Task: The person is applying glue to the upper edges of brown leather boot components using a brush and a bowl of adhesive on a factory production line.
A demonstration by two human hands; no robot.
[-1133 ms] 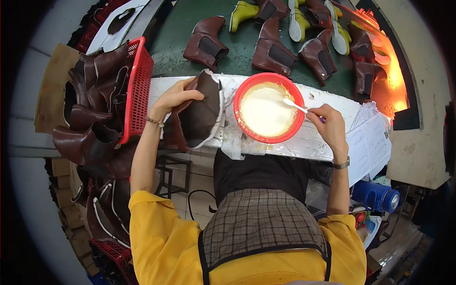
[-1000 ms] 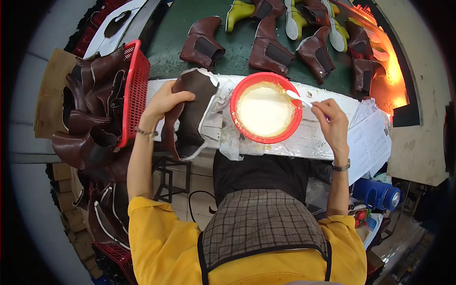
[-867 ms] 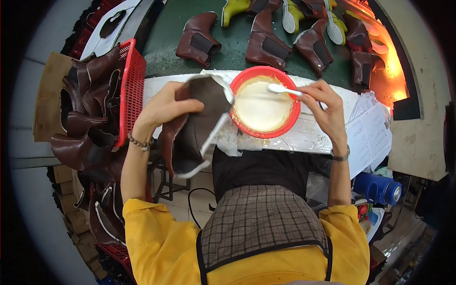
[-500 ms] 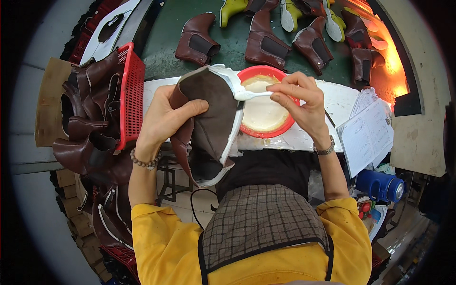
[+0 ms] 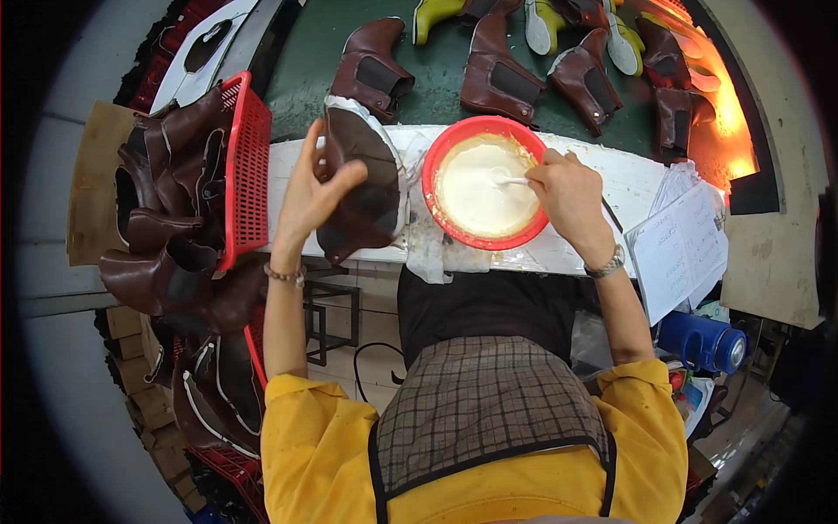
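My left hand (image 5: 312,196) is open, fingers stretched and thumb apart, right against a brown boot upper (image 5: 365,188). The upper rests over the front of the white work board, its dark inner face showing and a white coating along its curved edge. My right hand (image 5: 572,196) pinches the white handle of a small brush (image 5: 517,181). The brush's tip is down in the creamy white liquid (image 5: 480,205) inside a red bowl (image 5: 429,179); the liquid hides its bristles.
At left, a red basket (image 5: 249,175) holds a pile of brown boot uppers (image 5: 179,183). Brown boots (image 5: 502,74) and yellow-green lasts (image 5: 541,31) line the green table (image 5: 305,79) beyond. A notebook (image 5: 676,249) and a blue flask (image 5: 701,342) are at right; an orange glow lies far right.
My right hand has brought the brush from the upper's edge into the bowl. The upper has been lowered onto the board, and my left hand's grip has opened.
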